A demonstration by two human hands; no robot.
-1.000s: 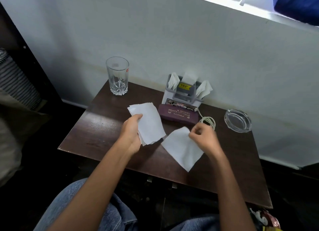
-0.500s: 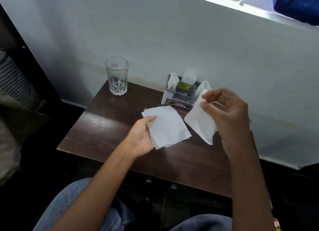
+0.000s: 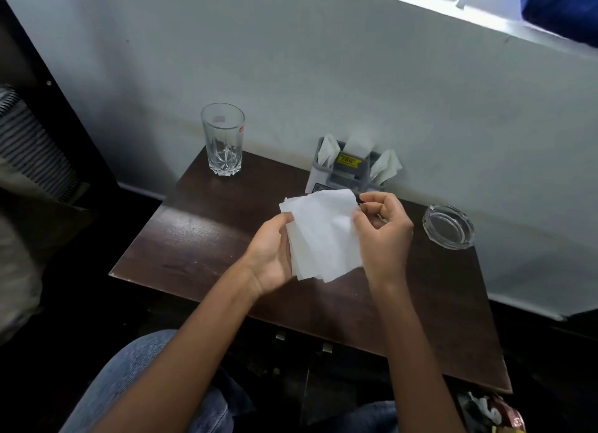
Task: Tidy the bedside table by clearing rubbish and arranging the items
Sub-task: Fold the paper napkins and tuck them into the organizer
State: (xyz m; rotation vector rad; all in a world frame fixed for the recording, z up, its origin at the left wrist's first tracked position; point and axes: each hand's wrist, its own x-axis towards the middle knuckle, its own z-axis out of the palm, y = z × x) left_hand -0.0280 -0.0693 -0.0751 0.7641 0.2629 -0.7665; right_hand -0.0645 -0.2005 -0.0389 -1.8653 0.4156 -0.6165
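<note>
A person seated at a dark wooden table holds a small stack of white napkins above its middle, both hands on the paper. The left hand grips the stack's left edge, thumb on top and fingers hidden beneath. The right hand pinches the right edge, thumb pressed on the top sheet and the other fingers curled behind. The sheets lie unevenly, their corners fanned out at the top left and along the bottom.

Behind the stack, against the pale wall, stands a grey holder with a yellow label and folded white paper poking up from its pockets. The held napkins hide its lower front. An empty cut-base glass stands upright at the table's far left corner, well apart from both hands. A clear ashtray sits near the table's right side, just beyond the right hand and not touching it.

The person's jeans show below the near edge of the table. A packet lies in shadow at the lower right, too dim to read. Striped fabric fills the left margin beside a dark upright frame. A blue cloth hangs over the bright ledge at the upper right.
</note>
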